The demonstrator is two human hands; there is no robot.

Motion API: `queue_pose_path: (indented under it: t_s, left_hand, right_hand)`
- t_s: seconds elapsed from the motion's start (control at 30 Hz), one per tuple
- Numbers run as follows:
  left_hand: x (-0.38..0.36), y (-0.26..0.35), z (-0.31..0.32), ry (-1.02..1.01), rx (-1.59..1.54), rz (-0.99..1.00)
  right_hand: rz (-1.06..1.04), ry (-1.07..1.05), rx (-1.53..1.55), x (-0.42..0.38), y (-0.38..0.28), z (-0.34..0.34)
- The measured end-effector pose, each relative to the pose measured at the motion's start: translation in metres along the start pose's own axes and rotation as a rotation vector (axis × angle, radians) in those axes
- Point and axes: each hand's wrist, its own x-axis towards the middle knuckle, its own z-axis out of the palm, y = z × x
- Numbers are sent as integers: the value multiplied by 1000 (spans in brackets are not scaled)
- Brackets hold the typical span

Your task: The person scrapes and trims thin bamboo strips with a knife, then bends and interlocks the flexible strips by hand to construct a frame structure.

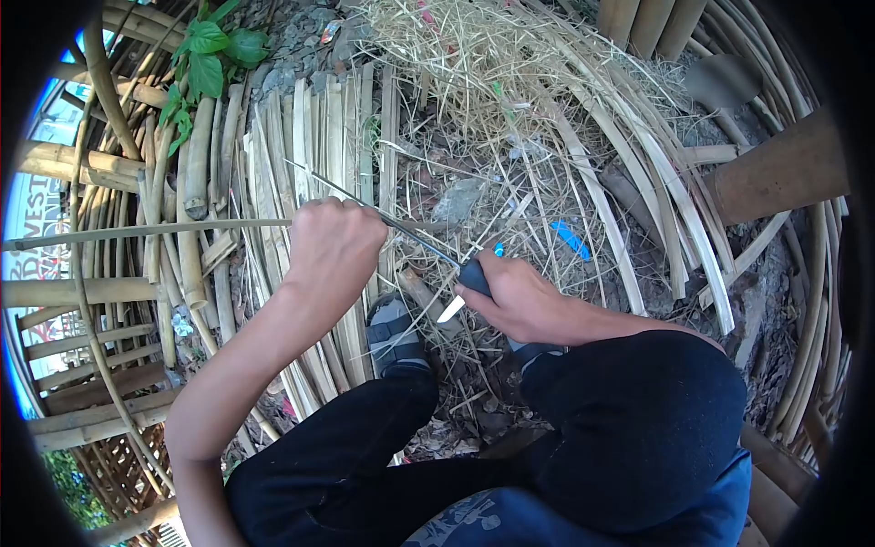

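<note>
My left hand (335, 242) is closed round a long, thin bamboo strip (164, 233), which runs out to the far left and shows a little past the fist on the right. In my right hand (521, 299) is a knife (474, 277), gripped by its dark handle. The narrow blade points up and left, crossing the strip right at my left knuckles, and its tip shows beyond the fist. A short pale sliver (450, 310) sticks out below the right hand; its far end is hidden.
Split bamboo slats (319, 118) lie in a row on the ground ahead. Beyond them is a heap of straw-like shavings (474, 82). A bamboo fence (91, 292) borders the left, and a thick bamboo pole (779, 173) juts in at right. Blue scraps (571, 239) lie among debris.
</note>
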Motion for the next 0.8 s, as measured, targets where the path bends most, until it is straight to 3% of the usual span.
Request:
queue_pose_path:
  t_s: [0.13, 0.33, 0.5, 0.8]
  left_hand:
    - [4, -1, 3, 56, 16, 27]
    - [5, 5, 2, 37, 74, 57]
    - [6, 2, 2, 41, 58, 38]
    - [7, 5, -4, 27, 22, 38]
  right_hand:
    - [-48, 38, -9, 0, 5, -2]
    - [97, -33, -52, -1, 9, -7]
    - [6, -26, 71, -1, -7, -16]
    - [43, 16, -25, 0, 3, 2]
